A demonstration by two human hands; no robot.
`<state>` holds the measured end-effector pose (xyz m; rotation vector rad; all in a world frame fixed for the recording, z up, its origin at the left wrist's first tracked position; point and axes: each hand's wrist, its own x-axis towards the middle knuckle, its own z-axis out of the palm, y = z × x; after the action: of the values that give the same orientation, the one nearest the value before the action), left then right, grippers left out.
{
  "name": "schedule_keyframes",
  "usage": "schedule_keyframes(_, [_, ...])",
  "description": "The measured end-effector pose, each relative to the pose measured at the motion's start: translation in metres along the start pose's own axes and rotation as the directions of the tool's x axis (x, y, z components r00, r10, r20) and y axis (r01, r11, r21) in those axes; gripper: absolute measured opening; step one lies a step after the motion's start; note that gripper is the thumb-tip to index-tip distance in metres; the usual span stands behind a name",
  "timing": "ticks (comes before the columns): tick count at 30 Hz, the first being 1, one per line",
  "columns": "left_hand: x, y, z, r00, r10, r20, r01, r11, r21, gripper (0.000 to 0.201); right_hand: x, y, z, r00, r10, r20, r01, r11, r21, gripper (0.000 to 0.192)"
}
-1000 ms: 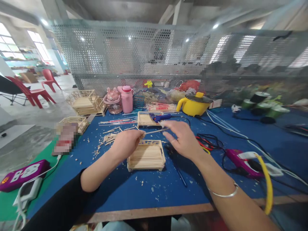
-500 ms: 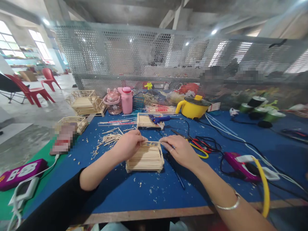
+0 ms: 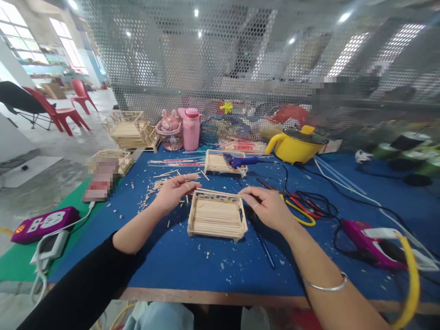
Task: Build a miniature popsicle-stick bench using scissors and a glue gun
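Observation:
A small tray built of thin wooden sticks (image 3: 216,216) sits on the blue table top (image 3: 192,261) in front of me. One thin stick (image 3: 220,192) lies along the tray's far rail. My left hand (image 3: 173,193) pinches the stick's left end with its fingertips, the other fingers spread. At the right end, my right hand (image 3: 270,208) pinches the stick at the tray's far right corner. A bangle is on my right wrist.
A blue glue gun (image 3: 240,161) rests on a second stick tray (image 3: 216,162). Loose sticks (image 3: 161,183) and crumbs lie at the left. Red and yellow handled cutters (image 3: 302,208), cables, a purple tool (image 3: 364,234), a yellow pot (image 3: 297,145), pink bottles (image 3: 191,129), a power strip (image 3: 39,223).
The stick was held in the air above the tray; both hands have lowered it onto the tray's far rail. My head has moved closer and tilted down.

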<state>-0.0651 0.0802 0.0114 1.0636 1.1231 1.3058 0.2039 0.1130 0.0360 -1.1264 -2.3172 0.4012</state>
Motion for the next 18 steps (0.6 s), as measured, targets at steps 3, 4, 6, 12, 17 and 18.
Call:
schedule_keyframes(3, [0.0, -0.003, -0.002, 0.999, 0.023, 0.049, -0.025, 0.999, 0.028, 0.051, 0.001, 0.002, -0.001, 1.0, -0.004, 0.008, 0.004, 1.0, 0.0, 0.02])
schedule_keyframes(4, [0.001, -0.004, -0.003, 0.998, 0.03, 0.055, -0.032, 0.999, 0.043, 0.051, 0.001, 0.002, -0.002, 1.0, -0.008, 0.007, 0.008, 1.0, 0.0, 0.021])
schedule_keyframes(6, [0.001, -0.005, -0.003, 0.999, 0.032, 0.033, -0.034, 0.997, 0.062, 0.05, 0.001, 0.001, -0.003, 1.0, -0.017, 0.004, 0.017, 1.0, -0.001, 0.021])
schedule_keyframes(12, [-0.003, 0.003, 0.009, 0.995, 0.028, -0.094, -0.021, 0.998, 0.067, 0.044, 0.009, -0.011, -0.005, 0.994, -0.09, 0.056, 0.093, 0.995, -0.046, 0.018])
schedule_keyframes(17, [-0.008, 0.007, 0.016, 0.989, 0.034, -0.146, -0.02, 0.995, 0.096, 0.037, 0.018, -0.015, -0.004, 0.986, -0.136, 0.101, 0.143, 0.987, -0.068, 0.018])
schedule_keyframes(18, [-0.008, 0.007, 0.017, 0.988, 0.038, -0.147, -0.021, 0.994, 0.11, 0.036, 0.019, -0.016, -0.004, 0.984, -0.144, 0.103, 0.152, 0.986, -0.073, 0.018])
